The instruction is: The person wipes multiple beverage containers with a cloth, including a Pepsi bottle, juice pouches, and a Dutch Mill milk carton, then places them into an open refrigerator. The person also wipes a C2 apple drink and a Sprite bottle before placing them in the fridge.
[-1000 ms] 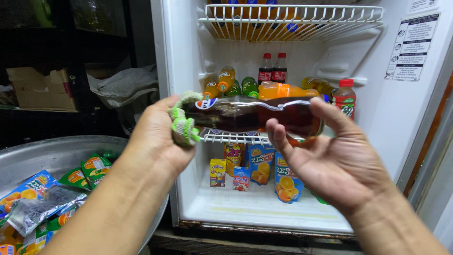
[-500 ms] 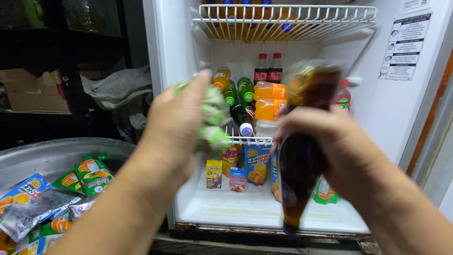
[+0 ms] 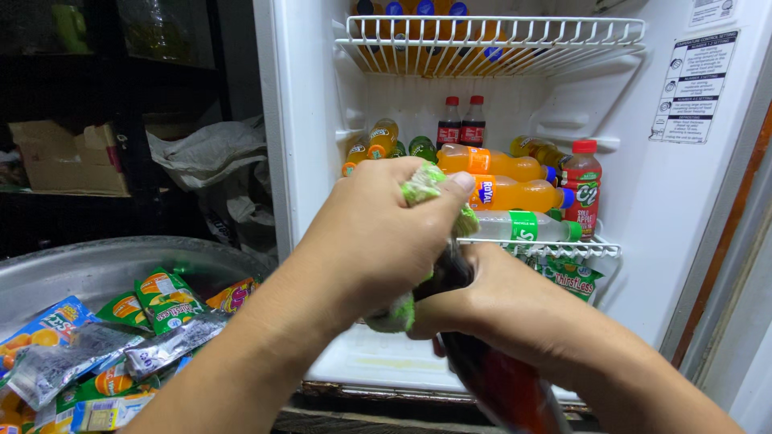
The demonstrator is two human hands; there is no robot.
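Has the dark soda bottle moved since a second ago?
Yes. The dark soda bottle lay level in front of the fridge's wire shelf; now it slants down below it, gripped by the right hand, the left hand pressing a green cloth over its top.

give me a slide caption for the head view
Left hand rubs a green-and-white cloth over a dark drink bottle gripped by the right hand, before an open fridge.

Both forearms are bare, with no sleeves reaching into view. The left hand [image 3: 378, 233] and the right hand [image 3: 482, 301] wear no gloves, rings or bands that show, and no watch shows on either wrist. The left thumbnail is short and plain.
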